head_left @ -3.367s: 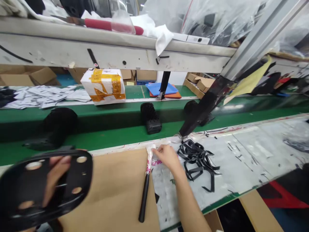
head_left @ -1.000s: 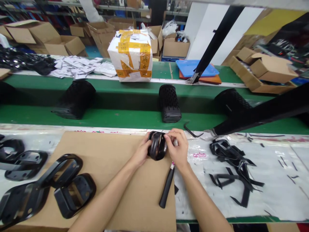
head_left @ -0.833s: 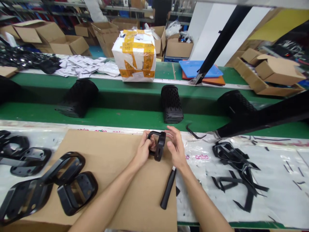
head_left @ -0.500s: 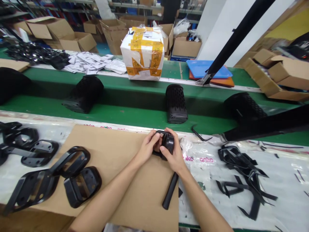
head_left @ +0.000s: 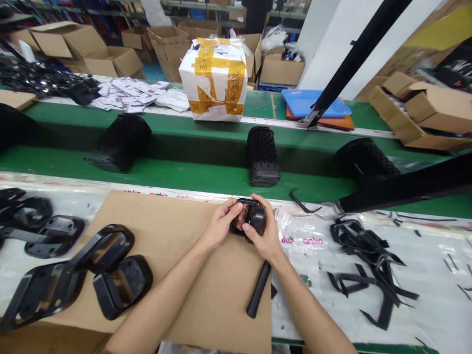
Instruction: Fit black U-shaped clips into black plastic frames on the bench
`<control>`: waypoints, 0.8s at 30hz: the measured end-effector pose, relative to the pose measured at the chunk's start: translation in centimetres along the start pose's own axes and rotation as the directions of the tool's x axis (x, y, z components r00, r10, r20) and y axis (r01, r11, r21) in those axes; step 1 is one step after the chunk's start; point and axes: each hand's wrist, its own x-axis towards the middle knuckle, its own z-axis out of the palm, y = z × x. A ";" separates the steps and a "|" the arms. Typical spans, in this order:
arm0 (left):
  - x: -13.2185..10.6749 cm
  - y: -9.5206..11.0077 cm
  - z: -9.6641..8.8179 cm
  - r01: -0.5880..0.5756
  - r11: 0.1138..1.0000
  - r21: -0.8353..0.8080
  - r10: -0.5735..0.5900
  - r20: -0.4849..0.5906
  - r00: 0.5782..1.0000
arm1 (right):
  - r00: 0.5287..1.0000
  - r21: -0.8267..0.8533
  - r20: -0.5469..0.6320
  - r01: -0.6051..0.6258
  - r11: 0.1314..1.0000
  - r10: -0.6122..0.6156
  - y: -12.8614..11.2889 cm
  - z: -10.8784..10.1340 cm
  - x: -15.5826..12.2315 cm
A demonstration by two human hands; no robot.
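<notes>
Both hands hold one black plastic frame-like part (head_left: 257, 216) above the cardboard sheet. My left hand (head_left: 224, 221) grips its left rim with thumb and fingers. My right hand (head_left: 266, 233) wraps its right end, thumb pressed on the near side. Under my right wrist lies a tool with a black handle (head_left: 258, 290); its far end is hidden by the hand. To the left on the cardboard (head_left: 206, 305) rest similar black parts, among them a rounded one (head_left: 123, 286) and a looped one (head_left: 105, 248).
Black strips (head_left: 372, 265) lie in a heap at the right. Beyond the bench runs a green conveyor (head_left: 191, 172) carrying black perforated housings (head_left: 263, 156). A taped white box (head_left: 214, 81) and a blue tray (head_left: 313, 103) stand behind it. A dark post (head_left: 357, 64) slants across the right.
The whole view has shifted slightly, so things sit a little farther left. The black part has tilted slightly in my hands; both keep their grip.
</notes>
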 end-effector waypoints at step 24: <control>-2.3 3.2 -0.1 0.413 0.824 -0.388 -0.379 0.165 0.911 | 0.976 0.366 0.216 -0.085 0.927 0.004 -0.9 -0.5 0.7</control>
